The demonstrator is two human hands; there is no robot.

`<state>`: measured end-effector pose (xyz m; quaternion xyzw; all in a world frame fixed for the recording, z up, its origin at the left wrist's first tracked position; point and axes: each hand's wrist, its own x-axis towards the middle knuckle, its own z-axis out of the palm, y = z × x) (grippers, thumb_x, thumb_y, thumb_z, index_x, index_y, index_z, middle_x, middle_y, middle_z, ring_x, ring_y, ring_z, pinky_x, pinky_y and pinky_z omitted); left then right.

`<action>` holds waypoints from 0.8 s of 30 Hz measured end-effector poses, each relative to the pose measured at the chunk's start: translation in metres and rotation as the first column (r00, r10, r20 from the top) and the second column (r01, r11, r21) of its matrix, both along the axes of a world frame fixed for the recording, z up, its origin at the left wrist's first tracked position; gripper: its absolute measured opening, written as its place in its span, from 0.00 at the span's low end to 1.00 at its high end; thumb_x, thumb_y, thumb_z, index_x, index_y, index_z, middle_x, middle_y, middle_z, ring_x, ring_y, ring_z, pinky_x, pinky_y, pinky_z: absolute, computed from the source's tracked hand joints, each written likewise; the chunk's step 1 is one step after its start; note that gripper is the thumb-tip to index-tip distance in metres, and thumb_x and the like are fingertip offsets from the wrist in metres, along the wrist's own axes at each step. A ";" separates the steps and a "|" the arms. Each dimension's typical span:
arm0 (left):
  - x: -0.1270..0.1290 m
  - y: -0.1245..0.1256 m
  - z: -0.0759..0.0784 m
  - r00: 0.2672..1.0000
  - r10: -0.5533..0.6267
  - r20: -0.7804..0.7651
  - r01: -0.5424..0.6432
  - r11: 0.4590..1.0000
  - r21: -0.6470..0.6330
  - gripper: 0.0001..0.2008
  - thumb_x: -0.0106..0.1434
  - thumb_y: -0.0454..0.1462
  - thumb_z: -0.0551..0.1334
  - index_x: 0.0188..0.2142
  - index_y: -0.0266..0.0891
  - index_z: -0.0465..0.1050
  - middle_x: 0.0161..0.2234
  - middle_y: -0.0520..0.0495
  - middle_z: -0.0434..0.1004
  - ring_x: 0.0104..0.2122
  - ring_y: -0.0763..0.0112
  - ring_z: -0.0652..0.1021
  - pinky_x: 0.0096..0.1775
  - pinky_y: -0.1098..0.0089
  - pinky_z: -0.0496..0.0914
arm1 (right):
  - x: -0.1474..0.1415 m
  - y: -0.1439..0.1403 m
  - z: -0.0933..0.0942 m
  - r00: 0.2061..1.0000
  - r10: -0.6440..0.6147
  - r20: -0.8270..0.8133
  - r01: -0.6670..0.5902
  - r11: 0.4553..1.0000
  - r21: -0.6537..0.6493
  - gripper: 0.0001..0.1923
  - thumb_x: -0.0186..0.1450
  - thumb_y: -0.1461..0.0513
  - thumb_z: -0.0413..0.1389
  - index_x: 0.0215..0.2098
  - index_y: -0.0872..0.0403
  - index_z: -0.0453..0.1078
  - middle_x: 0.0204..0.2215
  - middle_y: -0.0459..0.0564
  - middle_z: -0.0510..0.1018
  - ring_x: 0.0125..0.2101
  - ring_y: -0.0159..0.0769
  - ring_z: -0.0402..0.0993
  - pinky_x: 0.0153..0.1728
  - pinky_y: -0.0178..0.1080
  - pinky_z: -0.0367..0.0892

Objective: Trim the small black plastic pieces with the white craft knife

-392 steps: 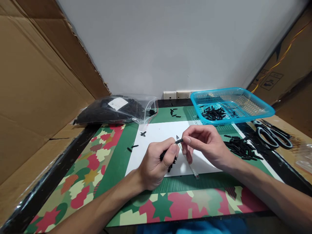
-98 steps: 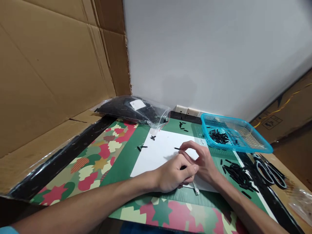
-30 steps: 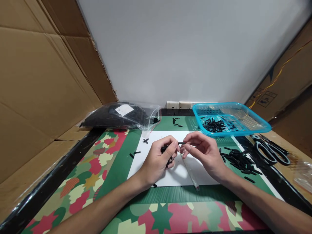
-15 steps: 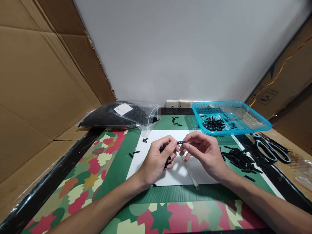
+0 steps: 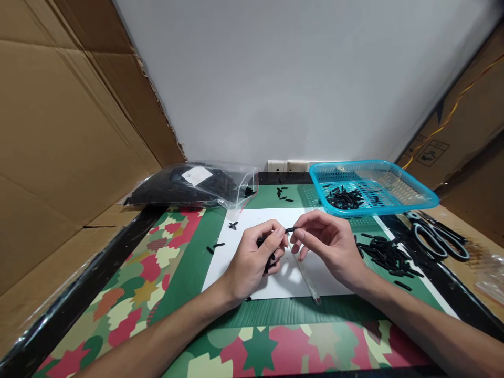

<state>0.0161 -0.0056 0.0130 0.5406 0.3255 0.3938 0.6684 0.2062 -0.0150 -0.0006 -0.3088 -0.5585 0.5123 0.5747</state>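
Between my two hands, above a white sheet [image 5: 236, 262], is a small black strip-shaped piece [image 5: 290, 230]. My left hand [image 5: 258, 252] pinches one end with thumb and forefinger, and more black pieces [image 5: 270, 261] are tucked inside its curled fingers. The other end sits between the thumb and forefinger of my right hand [image 5: 328, 244]. A thin, pale stick-like thing [image 5: 307, 278] lies on the sheet beneath. Right of my right hand is a heap of similar black pieces [image 5: 388, 256].
A blue plastic basket [image 5: 429, 202] at the back right holds black pieces. Scissors [image 5: 437, 241] lie at the right edge. A clear zip bag [image 5: 189, 189] full of black material lies at the back left. Several loose pieces [image 5: 233, 226] are scattered about. Cardboard [image 5: 71, 131] stands at the left.
Both hands keep nearly the same pose around the black strip-shaped piece. The whole view has shifted very slightly.
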 end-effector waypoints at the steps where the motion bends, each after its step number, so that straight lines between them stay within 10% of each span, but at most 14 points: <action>1: 0.000 0.000 0.000 1.000 -0.005 0.005 0.005 1.000 -0.001 0.22 0.70 0.53 0.68 0.32 0.37 0.70 0.26 0.55 0.62 0.21 0.81 0.59 0.21 0.80 0.56 | 0.000 0.000 0.000 1.000 0.000 -0.002 0.000 1.000 -0.003 0.13 0.66 0.53 0.72 0.38 0.53 0.78 0.28 0.47 0.82 0.26 0.36 0.83 0.23 0.36 0.80; 24: 0.000 -0.002 0.000 0.999 0.002 0.052 -0.001 1.000 -0.030 0.20 0.71 0.50 0.68 0.32 0.38 0.71 0.24 0.55 0.61 0.22 0.80 0.58 0.21 0.80 0.56 | 0.000 -0.001 0.001 1.000 0.001 -0.005 -0.001 1.000 0.019 0.11 0.66 0.56 0.72 0.39 0.54 0.79 0.25 0.44 0.81 0.20 0.29 0.77 0.22 0.32 0.75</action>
